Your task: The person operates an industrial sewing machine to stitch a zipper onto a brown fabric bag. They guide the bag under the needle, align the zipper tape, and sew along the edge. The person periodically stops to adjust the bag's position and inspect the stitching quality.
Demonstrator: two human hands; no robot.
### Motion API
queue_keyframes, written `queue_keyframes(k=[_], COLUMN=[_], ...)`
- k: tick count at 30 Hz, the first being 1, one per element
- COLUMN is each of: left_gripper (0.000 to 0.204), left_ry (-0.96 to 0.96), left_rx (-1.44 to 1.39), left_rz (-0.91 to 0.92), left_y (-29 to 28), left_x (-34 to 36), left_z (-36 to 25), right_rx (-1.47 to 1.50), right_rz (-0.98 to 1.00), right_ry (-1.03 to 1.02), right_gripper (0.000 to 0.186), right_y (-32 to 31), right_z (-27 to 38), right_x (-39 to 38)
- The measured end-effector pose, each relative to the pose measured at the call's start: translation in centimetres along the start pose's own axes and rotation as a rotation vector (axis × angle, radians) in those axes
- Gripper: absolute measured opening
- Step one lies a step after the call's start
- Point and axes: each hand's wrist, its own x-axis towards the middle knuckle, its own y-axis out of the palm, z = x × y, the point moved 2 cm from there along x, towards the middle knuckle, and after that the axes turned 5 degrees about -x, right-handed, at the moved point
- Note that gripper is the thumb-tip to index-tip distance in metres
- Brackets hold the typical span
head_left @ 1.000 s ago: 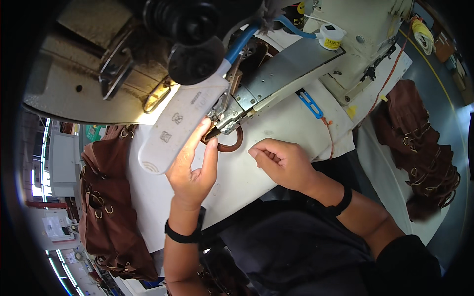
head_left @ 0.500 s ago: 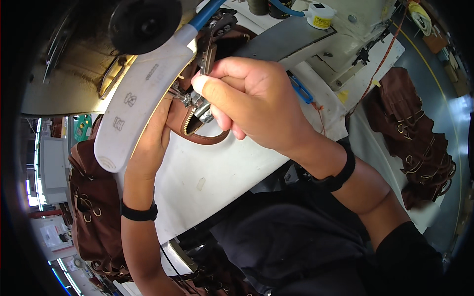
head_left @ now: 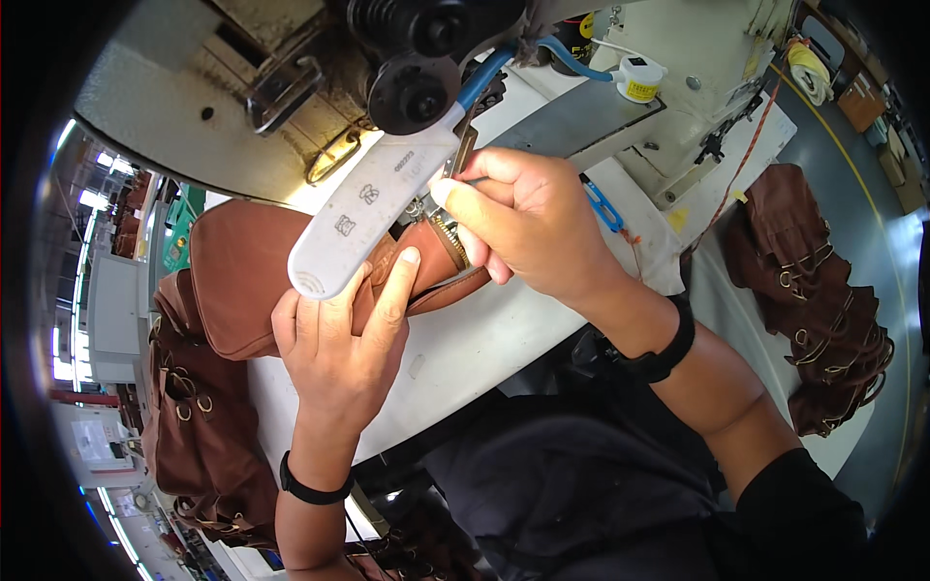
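Note:
A brown leather bag piece (head_left: 247,276) with a brass zipper (head_left: 449,239) lies under the head of a sewing machine. My left hand (head_left: 341,353) rests on the leather near its front edge, fingers stretched and apart, partly covered by the long white guard (head_left: 373,203). At the zipper end, my right hand (head_left: 528,218) is closed with thumb and forefinger together beside the machine's metal presser bar (head_left: 459,155). A thin dark sliver shows between those fingers; I cannot make out what it is. The needle area is mostly hidden by the guard and my right hand.
Blue thread snips (head_left: 603,205) lie right of my right hand. A small white bottle (head_left: 639,77) stands behind, on the machine. Brown leather pieces with rings (head_left: 814,300) are piled at right, and more brown leather (head_left: 199,416) hangs at left. A white table surface (head_left: 484,334) lies in front.
My left hand has come out from behind the guard and now lies on top of the leather. More of the brown piece shows at left. My right hand stays by the presser bar.

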Motion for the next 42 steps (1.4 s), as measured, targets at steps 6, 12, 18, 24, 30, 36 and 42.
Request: queue_keyframes(k=[6, 12, 18, 24, 30, 36, 42], left_gripper=[0.062, 0.055, 0.044, 0.020, 0.016, 0.025, 0.030], left_ry=[-0.060, -0.094, -0.162, -0.109, -0.464, -0.707, -0.707], left_rx=[-0.010, 0.175, 0.093, 0.006, -0.338, -0.606, -0.867], left_rz=[0.114, 0.140, 0.088, -0.005, 0.174, 0.567, 0.512], left_y=[-1.5, -7.2, -8.9, -11.2, -13.4, -6.5, -0.5], left_x=[0.3, -2.8, -4.2, -0.8, 4.9, 0.5, 3.1], left_z=[0.0, 3.9, 7.0, 7.7, 9.2, 12.4, 4.5], right_rx=[-0.075, -0.274, -0.134, -0.363, 0.744, 0.450, 0.189], right_rz=[-0.050, -0.117, 0.298, 0.557, 0.688, 0.451, 0.149], right_ry=[0.006, -0.186, -0.025, 0.084, 0.460, 0.574, 0.139], right_gripper=[0.019, 0.024, 0.036, 0.036, 0.076, 0.057, 0.029], right_y=[0.1, -2.8, -1.4, -1.2, -1.6, 0.2, 0.5], right_z=[0.3, -2.6, -6.2, -6.5, -3.1, -1.2, -2.6], right_x=[-0.4, -4.5, -3.4, -2.8, -4.7, -7.7, -7.8])
